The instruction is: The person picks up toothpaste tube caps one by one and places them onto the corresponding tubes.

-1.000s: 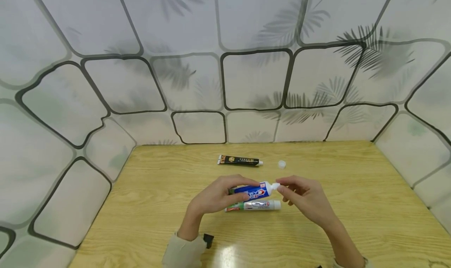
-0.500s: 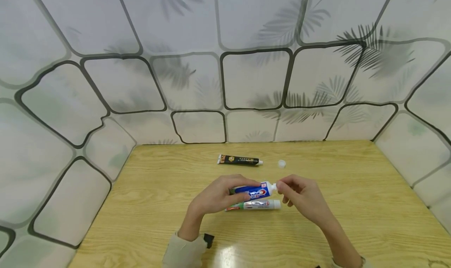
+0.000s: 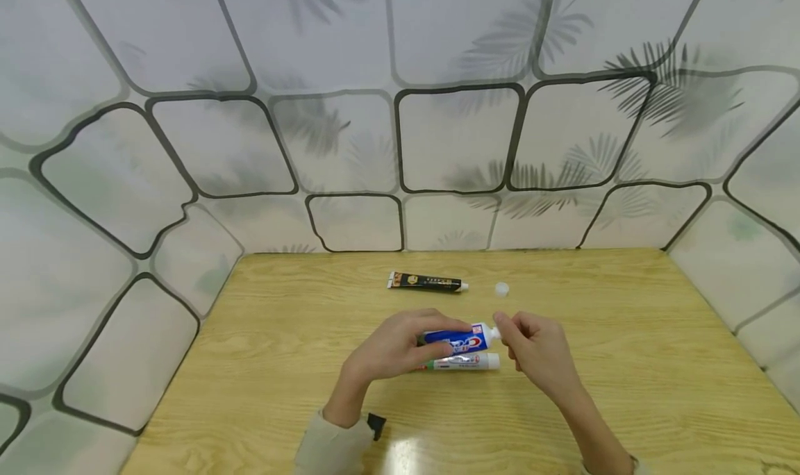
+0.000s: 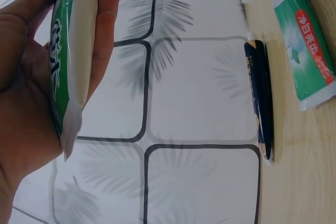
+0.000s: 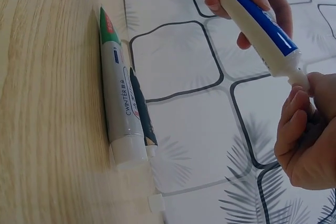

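Note:
My left hand [image 3: 400, 346] holds a blue, green and white toothpaste tube [image 3: 459, 339] above the table, with its nozzle end pointing right. In the left wrist view, the tube's green tail [image 4: 64, 66] lies across the palm. At the nozzle end, my right hand [image 3: 540, 350] pinches the small white tip [image 5: 298, 78] between thumb and curled fingers, which mostly cover it. Beneath the held tube in the head view is a silver and green toothpaste tube [image 3: 465, 362] with a white cap, lying on the table.
Farther back lies a black toothpaste tube [image 3: 428, 282], its white tip pointing right. A loose white cap [image 3: 502, 289] sits to the right of it. The wooden table [image 3: 281, 322] meets patterned wall panels [image 3: 450, 221] at the back and sides.
My right hand has turned at the nozzle, its thumb now pointing more upward and its fingers covering the white tip. The left hand and tube have shifted slightly right in view.

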Demonstrator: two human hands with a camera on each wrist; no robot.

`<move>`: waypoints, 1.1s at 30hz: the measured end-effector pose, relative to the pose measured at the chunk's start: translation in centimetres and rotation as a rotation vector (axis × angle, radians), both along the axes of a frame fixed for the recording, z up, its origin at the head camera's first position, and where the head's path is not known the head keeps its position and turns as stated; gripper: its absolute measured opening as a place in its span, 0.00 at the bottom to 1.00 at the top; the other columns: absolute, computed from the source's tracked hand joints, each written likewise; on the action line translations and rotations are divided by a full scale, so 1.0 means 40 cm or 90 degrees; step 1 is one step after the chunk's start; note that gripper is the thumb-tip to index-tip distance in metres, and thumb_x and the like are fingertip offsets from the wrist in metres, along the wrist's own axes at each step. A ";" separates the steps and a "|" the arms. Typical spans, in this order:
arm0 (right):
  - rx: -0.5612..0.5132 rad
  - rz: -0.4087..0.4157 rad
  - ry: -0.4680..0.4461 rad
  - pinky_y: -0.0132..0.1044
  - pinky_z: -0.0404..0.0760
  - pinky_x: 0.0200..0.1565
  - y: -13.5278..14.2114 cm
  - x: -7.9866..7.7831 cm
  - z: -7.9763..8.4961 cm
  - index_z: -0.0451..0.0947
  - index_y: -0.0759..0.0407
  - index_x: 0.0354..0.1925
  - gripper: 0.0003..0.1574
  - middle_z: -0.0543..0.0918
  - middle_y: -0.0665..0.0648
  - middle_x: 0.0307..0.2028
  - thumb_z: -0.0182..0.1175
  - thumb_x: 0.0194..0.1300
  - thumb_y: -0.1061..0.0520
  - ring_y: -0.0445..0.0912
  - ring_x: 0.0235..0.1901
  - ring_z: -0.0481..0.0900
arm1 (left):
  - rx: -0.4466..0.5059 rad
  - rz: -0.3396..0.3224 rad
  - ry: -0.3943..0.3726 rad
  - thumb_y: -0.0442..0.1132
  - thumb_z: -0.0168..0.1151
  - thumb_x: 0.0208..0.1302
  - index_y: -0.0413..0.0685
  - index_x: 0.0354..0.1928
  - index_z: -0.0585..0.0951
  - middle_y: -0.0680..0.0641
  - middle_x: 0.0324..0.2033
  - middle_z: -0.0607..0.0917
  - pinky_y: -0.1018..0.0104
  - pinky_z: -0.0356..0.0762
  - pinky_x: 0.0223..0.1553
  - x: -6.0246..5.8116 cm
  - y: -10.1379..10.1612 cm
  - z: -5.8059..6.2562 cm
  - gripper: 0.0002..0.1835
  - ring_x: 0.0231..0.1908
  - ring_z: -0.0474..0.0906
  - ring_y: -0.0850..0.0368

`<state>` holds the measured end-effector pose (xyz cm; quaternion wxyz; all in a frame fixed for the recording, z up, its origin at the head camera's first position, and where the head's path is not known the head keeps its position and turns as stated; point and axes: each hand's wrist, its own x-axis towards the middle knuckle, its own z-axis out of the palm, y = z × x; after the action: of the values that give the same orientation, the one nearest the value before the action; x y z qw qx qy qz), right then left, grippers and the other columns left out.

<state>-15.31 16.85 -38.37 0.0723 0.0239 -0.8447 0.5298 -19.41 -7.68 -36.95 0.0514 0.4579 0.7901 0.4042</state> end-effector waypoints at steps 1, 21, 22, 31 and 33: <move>0.001 -0.002 -0.004 0.35 0.70 0.14 -0.001 -0.001 -0.001 0.74 0.61 0.19 0.29 0.73 0.55 0.14 0.56 0.74 0.46 0.43 0.10 0.69 | -0.002 0.001 0.000 0.44 0.60 0.72 0.56 0.64 0.79 0.54 0.49 0.84 0.72 0.74 0.40 0.000 0.001 -0.001 0.20 0.42 0.76 0.68; -0.084 0.196 0.080 0.41 0.82 0.25 0.063 -0.008 0.007 0.75 0.64 0.55 0.14 0.80 0.53 0.40 0.55 0.74 0.63 0.48 0.26 0.82 | 0.033 0.002 -0.081 0.42 0.60 0.72 0.56 0.65 0.78 0.52 0.52 0.83 0.68 0.78 0.42 -0.016 -0.023 -0.009 0.21 0.43 0.77 0.63; -0.085 0.207 0.091 0.41 0.82 0.25 0.067 -0.009 0.007 0.76 0.64 0.55 0.14 0.81 0.51 0.40 0.57 0.72 0.65 0.48 0.27 0.83 | 0.036 0.000 -0.087 0.42 0.60 0.72 0.55 0.65 0.78 0.52 0.52 0.83 0.68 0.78 0.42 -0.016 -0.025 -0.008 0.21 0.43 0.77 0.63; -0.067 0.247 0.145 0.39 0.83 0.25 0.068 -0.007 0.007 0.82 0.62 0.49 0.13 0.83 0.57 0.32 0.62 0.66 0.69 0.44 0.26 0.82 | 0.041 -0.019 -0.082 0.41 0.60 0.72 0.52 0.65 0.78 0.51 0.52 0.83 0.68 0.78 0.43 -0.014 -0.022 -0.004 0.20 0.43 0.77 0.64; -0.062 0.240 0.147 0.39 0.82 0.25 0.066 -0.005 0.009 0.82 0.62 0.48 0.13 0.83 0.57 0.31 0.62 0.66 0.69 0.45 0.25 0.82 | 0.039 -0.020 -0.080 0.41 0.60 0.72 0.52 0.65 0.78 0.51 0.52 0.83 0.68 0.78 0.43 -0.014 -0.021 -0.003 0.20 0.43 0.76 0.64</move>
<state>-15.52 19.50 -38.01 0.0695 0.2384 -0.7846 0.5680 -19.97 -8.51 -37.08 0.0931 0.4451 0.7653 0.4556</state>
